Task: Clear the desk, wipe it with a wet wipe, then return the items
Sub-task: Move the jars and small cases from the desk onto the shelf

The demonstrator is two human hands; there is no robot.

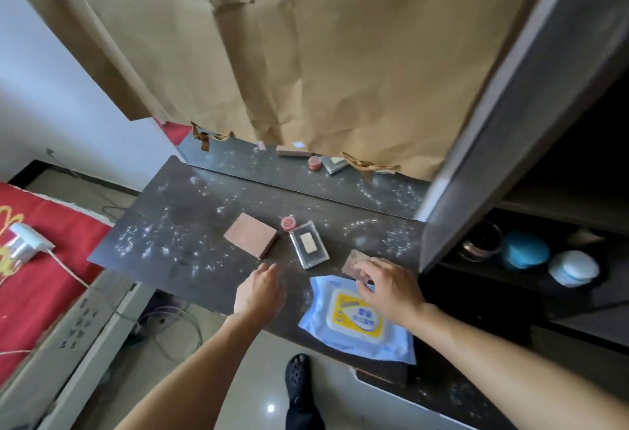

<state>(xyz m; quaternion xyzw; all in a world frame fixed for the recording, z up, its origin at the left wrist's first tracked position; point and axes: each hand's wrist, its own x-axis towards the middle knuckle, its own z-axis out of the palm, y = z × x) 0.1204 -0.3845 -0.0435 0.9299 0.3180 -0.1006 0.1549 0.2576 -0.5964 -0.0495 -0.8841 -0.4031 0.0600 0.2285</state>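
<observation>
The dark desk [163, 225] is speckled with white dust. On it lie a flat brown box [250, 239], a small round red jar [288, 223], a clear plastic case [309, 248] with a pale bar inside, and a blue-and-yellow wet wipe pack [357, 319] at the front edge. My right hand [388, 288] curls its fingers round a small brownish card-like item [354, 261] just behind the pack. My left hand [260, 290] hovers over the front edge of the desk with relaxed fingers, holding nothing.
A mirror strip behind the desk, under crumpled brown paper [306, 55], reflects the items. A grey cabinet panel [510, 123] stands at the right; its shelf holds a blue round case [526, 249] and a white one [573, 268]. A red bed [44, 259] lies left.
</observation>
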